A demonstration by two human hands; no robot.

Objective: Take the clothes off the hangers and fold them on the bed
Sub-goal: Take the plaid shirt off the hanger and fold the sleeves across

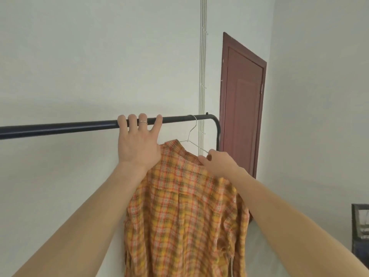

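Observation:
An orange and yellow plaid shirt hangs on a thin white wire hanger, whose hook sits over the black clothes rail near its right end. My left hand grips the rail just left of the hanger, fingers curled over the bar. My right hand pinches the shirt's right shoulder, where the hanger's wire arm enters the fabric. The bed is out of sight.
The rail bends down at its right end beside a dark red door. White walls stand behind and to the right. A dark framed object shows at the lower right edge.

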